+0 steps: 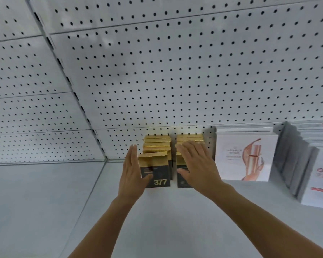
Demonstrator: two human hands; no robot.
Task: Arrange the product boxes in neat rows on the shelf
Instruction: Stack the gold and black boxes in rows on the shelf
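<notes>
Two rows of small black boxes with gold tops stand on the white shelf (175,220), running back to the pegboard wall. The left row (157,146) has a front box marked 377 (159,181). My left hand (131,175) lies flat with straight fingers against the left side of that row, its thumb on the front box's face. My right hand (196,164) rests flat with spread fingers over the top and front of the right row (189,138), hiding most of its front box. A narrow gap separates the two rows.
White boxes (244,157) with a rose-gold picture stand right of the gold rows. Further right are grey-sided white boxes (306,174). The perforated back wall (175,71) rises behind. A shelf seam (93,183) runs at the left.
</notes>
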